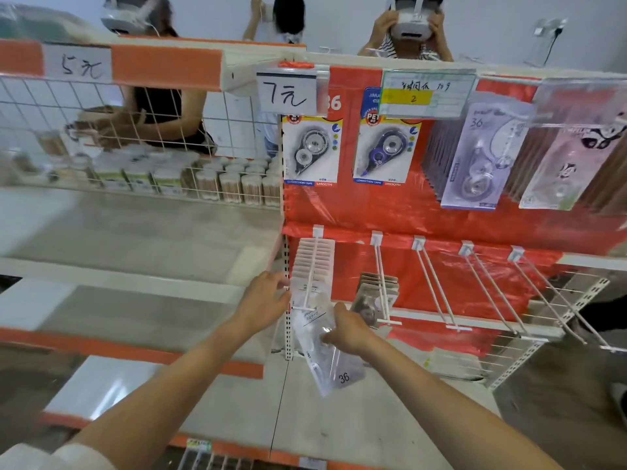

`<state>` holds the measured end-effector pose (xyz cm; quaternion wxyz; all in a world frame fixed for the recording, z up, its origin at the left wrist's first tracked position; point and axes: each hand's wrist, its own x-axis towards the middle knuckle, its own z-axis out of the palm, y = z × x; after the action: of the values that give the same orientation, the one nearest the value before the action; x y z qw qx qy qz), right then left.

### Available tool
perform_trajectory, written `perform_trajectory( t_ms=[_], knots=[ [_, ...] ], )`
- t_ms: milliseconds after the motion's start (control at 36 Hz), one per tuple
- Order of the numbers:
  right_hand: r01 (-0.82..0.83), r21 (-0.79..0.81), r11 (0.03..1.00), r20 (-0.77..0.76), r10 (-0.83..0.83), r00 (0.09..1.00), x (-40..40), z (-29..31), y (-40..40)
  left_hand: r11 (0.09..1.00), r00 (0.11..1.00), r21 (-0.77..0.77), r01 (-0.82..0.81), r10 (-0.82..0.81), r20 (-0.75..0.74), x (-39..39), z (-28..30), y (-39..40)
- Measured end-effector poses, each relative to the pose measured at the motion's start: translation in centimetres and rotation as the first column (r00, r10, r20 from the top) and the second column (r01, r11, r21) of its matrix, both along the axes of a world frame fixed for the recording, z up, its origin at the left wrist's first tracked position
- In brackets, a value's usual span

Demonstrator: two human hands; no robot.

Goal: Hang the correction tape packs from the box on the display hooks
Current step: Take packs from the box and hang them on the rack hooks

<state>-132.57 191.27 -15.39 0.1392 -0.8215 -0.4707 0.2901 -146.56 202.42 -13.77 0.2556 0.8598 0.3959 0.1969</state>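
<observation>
A clear correction tape pack (pixel 334 368) marked 36 hangs tilted at the tip of the leftmost lower hook (pixel 310 283). My right hand (pixel 346 329) grips that pack at its middle. My left hand (pixel 264 300) reaches to the pack's top edge by the hook tip; its fingertips touch the packs there. Behind it, several white packs (pixel 314 259) fill the same hook. The neighbouring hook (pixel 381 283) carries a few brown-backed packs (pixel 373 293). No box is in view.
Three bare hooks (pixel 437 290) stick out to the right on the lower row. The upper row carries more tape packs (pixel 310 149) under price tags. A wire shelf (pixel 135 171) with jars stands to the left. People stand behind the display.
</observation>
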Motion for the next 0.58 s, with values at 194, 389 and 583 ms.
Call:
perform_trajectory(
  t_ms=[194, 389, 583],
  knots=[
    [0.075, 0.023, 0.997, -0.1, -0.073, 0.992, 0.2, -1.0, 0.9, 1.0, 1.0, -0.006, 0.0, 0.0, -0.005, -0.2, -0.1, 0.0],
    [0.152, 0.015, 0.988, -0.136, -0.149, 0.98, 1.1, -2.0, 3.2, 1.0, 0.999, -0.002, 0.02, -0.02, -0.032, 0.0, 0.0, 0.2],
    [0.157, 0.006, 0.988, -0.093, -0.156, 0.983, 2.8, -1.8, 6.2, 0.999, 0.998, 0.018, 0.047, -0.046, -0.035, 0.2, 0.2, 0.8]
  ],
)
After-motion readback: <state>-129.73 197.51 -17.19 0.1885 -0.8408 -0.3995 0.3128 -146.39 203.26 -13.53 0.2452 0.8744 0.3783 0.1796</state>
